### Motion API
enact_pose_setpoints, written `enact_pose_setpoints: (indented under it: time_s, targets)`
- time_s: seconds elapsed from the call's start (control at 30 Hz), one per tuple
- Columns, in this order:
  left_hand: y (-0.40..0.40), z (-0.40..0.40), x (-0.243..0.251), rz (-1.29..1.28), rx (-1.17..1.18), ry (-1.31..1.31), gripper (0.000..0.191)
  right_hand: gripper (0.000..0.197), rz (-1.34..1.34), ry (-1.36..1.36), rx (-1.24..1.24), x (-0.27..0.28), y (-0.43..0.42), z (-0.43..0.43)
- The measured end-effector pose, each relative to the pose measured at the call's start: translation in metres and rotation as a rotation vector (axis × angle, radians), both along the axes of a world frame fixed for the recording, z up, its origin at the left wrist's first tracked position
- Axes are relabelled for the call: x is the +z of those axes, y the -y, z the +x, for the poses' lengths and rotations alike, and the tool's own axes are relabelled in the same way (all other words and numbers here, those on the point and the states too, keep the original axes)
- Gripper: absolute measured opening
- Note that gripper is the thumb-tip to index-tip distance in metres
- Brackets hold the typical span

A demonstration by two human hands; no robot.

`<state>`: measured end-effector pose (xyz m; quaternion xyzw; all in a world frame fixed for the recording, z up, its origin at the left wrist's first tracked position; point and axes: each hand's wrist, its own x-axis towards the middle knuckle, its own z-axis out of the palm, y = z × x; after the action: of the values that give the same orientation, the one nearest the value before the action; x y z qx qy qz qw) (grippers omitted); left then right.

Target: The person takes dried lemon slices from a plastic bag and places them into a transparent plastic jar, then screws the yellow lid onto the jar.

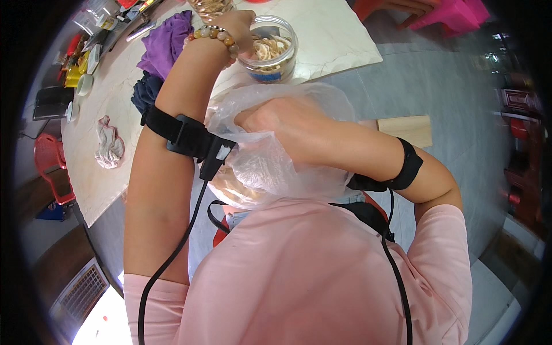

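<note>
My left hand (237, 30), with a beaded bracelet (214, 33) at the wrist, grips the left side of a clear, wide-mouthed jar (276, 64). Pale dried slices (271, 46) lie inside the jar, which has no lid on it and stands near the table's edge. Directly below it, a translucent plastic bag (267, 168) rests over my lap, with more pale slices showing through its wall. My right hand (271, 115) reaches into the bag's mouth. Its fingers are hidden there, so what they hold cannot be seen.
Another clear container (211, 7) of slices stands beyond my left hand. On the marble-look table (340, 43) lie a purple cloth (166, 45), a dark blue cloth (146, 92) and a whitish glove (108, 144). A wooden board (405, 130) is at right; black cables run along both arms.
</note>
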<state>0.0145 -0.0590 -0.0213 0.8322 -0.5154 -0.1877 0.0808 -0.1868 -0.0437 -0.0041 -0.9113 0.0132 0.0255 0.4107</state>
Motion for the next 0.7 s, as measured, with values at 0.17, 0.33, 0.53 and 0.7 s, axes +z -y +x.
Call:
enact_pose_setpoints:
  time_s: [0.17,0.33,0.53,0.7]
  targets:
    - [-0.008,0.009,0.0,-0.003,-0.043,-0.009,0.062,0.037,-0.073,0.071,0.043,0.001,-0.001,0.008]
    - [0.006,-0.019,0.044,0.297,0.089,-0.172,0.05,0.047,-0.267,0.572,-0.109,-0.031,0.003,0.003]
    - [-0.009,-0.002,0.02,0.096,-0.031,0.025,0.043,0.038,-0.209,-0.345,0.281,0.013,-0.01,0.007]
    - [0.002,0.001,0.006,0.126,0.052,-0.004,0.045,0.02,-0.408,0.181,0.226,-0.037,0.002,0.002]
